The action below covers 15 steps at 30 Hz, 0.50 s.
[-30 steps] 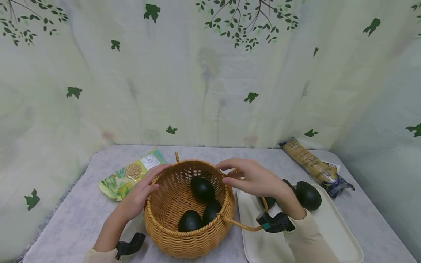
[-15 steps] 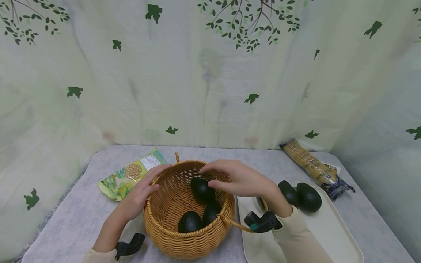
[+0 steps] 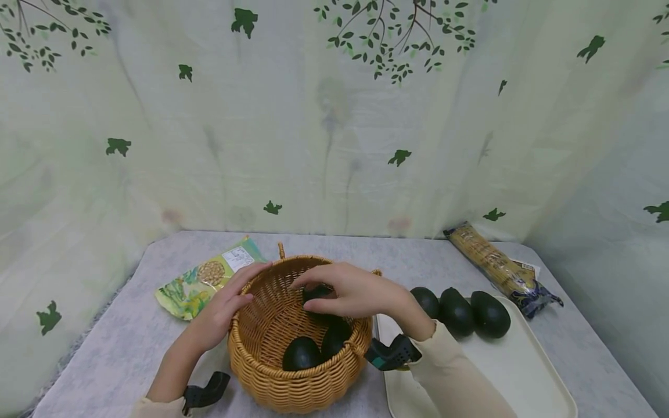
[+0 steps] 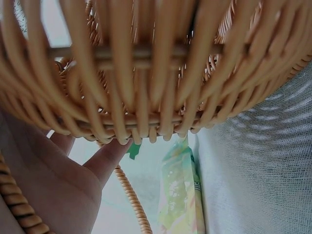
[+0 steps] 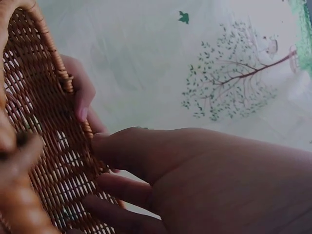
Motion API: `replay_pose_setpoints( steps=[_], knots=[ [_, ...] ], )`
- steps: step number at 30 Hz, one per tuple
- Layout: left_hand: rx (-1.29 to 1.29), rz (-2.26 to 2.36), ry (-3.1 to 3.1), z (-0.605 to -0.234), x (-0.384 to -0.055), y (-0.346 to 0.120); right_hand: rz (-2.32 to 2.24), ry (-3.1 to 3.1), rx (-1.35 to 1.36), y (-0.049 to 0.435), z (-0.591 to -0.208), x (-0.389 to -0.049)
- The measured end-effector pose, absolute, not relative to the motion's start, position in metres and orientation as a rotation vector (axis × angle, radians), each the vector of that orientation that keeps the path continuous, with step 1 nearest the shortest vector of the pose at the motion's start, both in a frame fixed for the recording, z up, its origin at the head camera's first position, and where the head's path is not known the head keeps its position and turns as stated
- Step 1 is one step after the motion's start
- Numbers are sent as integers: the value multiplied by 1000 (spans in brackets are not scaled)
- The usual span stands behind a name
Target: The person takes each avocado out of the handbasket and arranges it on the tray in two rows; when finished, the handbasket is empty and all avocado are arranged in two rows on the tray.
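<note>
While the person's left hand (image 3: 225,307) grips the wicker basket (image 3: 298,390) at its rim, my head view shows the right hand (image 3: 360,290) over the interior, thumb and fingers apart about a dark fruit (image 3: 316,292); whether they touch it I cannot tell. Two further fruits (image 3: 303,353) lie inside with it, three others (image 3: 456,312) on the white tray (image 3: 522,371) at right

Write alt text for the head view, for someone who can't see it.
A person's right grip is over one of three avocados in a basket; the left grip rests against its left side. Three more avocados lie on a tray at right; a bag lies beyond the left grip, pasta beyond the tray.
</note>
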<state>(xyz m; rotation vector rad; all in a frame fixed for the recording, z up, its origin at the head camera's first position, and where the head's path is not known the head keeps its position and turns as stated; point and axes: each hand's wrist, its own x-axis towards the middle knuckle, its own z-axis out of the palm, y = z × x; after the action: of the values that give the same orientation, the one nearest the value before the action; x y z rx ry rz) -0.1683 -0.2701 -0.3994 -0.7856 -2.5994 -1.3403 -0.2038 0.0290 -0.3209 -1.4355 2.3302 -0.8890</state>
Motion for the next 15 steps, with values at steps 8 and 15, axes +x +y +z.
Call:
replay_pose_setpoints(
  steps=[8,15],
  knots=[
    [-802,-1350,-2591,-399,-167,-269,-738,2296,-1476,11,-326,-203],
    [-795,-1342,-2592,-397,-166,-268,-719,2199,-1492,-1,-335,-204]
  ],
)
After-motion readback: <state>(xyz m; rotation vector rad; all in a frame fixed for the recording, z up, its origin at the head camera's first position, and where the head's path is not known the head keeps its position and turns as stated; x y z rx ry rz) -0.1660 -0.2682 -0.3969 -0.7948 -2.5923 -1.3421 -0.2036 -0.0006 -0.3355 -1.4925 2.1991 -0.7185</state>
